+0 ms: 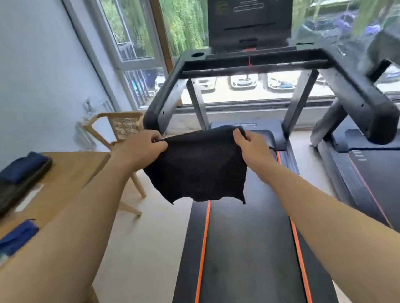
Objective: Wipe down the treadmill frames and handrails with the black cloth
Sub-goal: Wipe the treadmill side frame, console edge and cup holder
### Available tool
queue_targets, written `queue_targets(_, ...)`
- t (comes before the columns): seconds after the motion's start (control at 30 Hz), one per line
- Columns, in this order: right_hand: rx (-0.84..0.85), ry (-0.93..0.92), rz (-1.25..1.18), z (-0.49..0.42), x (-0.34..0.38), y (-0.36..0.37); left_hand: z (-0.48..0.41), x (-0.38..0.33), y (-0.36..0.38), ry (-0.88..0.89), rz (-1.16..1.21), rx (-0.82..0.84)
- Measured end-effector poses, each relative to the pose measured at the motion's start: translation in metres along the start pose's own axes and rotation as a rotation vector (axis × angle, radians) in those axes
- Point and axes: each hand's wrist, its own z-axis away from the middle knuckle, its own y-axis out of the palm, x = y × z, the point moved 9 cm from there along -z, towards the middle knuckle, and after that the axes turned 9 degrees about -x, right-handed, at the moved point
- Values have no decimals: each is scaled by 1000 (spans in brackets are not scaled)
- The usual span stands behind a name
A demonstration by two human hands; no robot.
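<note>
between outstretched hands [141, 148], taut black cloth [198, 166]

I have both arms extended forward and bare to above the elbow, converging slightly toward the centre of the view. My left hand [141, 149] is at the end of a nearly straight arm, back of the hand facing up, with fingers and thumb pinched together at the inner side. My right hand [252, 145] sits at about the same height, a little nearer to me, wrist bent slightly inward, fingers curled closed with the thumb on top. The two hands are level and well apart. Each pinches an upper corner of the black cloth [199, 168].
</note>
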Motion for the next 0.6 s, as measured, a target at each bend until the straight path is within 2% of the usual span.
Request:
queue_targets(0.23,118,-27,-33,-79,33,74,-64,42,-33,-157,-11,-189)
queue_targets(0.43,152,-18,-31,-188,21,168,-171,94,-23,-259,-25,-362)
queue_targets(0.5,134,-14,-9,-230,18,204,-217,119,-12,-324,-15,-377)
queue_targets(0.6,107,113,47,-290,3,249,-290,144,6,-386,-21,-305)
